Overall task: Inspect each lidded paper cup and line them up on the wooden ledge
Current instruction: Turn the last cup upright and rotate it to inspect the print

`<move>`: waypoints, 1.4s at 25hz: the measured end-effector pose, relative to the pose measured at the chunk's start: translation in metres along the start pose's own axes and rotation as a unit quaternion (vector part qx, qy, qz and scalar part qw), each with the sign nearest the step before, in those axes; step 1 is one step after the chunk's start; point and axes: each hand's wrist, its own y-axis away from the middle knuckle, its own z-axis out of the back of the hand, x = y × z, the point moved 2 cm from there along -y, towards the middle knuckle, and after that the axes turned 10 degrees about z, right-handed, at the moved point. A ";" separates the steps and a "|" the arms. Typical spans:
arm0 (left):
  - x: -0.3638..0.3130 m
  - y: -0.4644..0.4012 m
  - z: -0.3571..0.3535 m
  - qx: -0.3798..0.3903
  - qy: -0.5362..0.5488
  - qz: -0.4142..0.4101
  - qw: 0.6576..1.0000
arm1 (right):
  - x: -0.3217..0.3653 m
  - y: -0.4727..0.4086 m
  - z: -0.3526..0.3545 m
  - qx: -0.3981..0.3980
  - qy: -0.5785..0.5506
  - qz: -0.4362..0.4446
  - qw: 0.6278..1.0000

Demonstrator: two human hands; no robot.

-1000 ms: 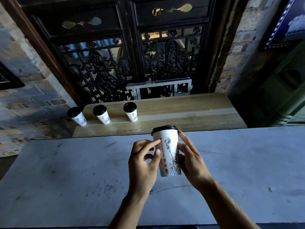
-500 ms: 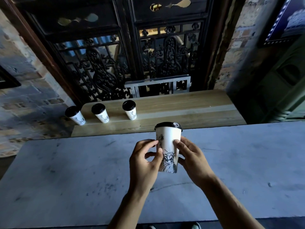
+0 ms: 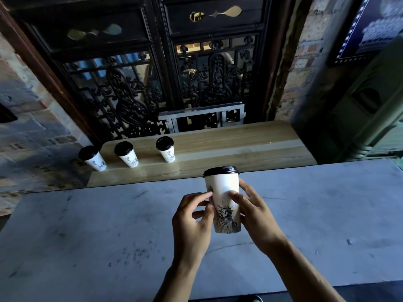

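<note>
I hold a white paper cup (image 3: 223,194) with a black lid and a Statue of Liberty drawing upright above the grey stone counter (image 3: 87,236). My left hand (image 3: 193,221) grips its left side with fingertips and my right hand (image 3: 254,216) wraps its right side. Three more lidded cups stand in a row on the left part of the wooden ledge (image 3: 239,144): the left cup (image 3: 92,158), the middle cup (image 3: 127,154), the right cup (image 3: 166,149).
Behind the ledge rises a dark ornate iron door (image 3: 163,83) with a small metal grille (image 3: 202,117) at its foot. Brick walls flank it on both sides. A green cabinet (image 3: 370,110) stands at the right.
I have turned the cup in my hands; the drawing has rotated so the statue's face now points at me. The cup stays at about the same place.
</note>
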 end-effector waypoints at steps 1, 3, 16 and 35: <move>-0.001 0.003 0.000 -0.004 0.013 0.006 1.000 | -0.001 0.001 0.003 0.007 0.000 -0.005 1.000; -0.002 0.006 0.000 -0.007 0.037 0.023 0.999 | -0.002 0.002 0.010 0.006 -0.008 -0.018 1.000; -0.007 0.001 0.007 -0.002 0.009 0.014 1.000 | 0.012 -0.003 0.011 0.071 0.030 0.018 0.997; -0.017 0.008 0.012 0.017 0.012 0.030 0.999 | 0.020 0.009 0.003 0.111 -0.006 0.058 0.992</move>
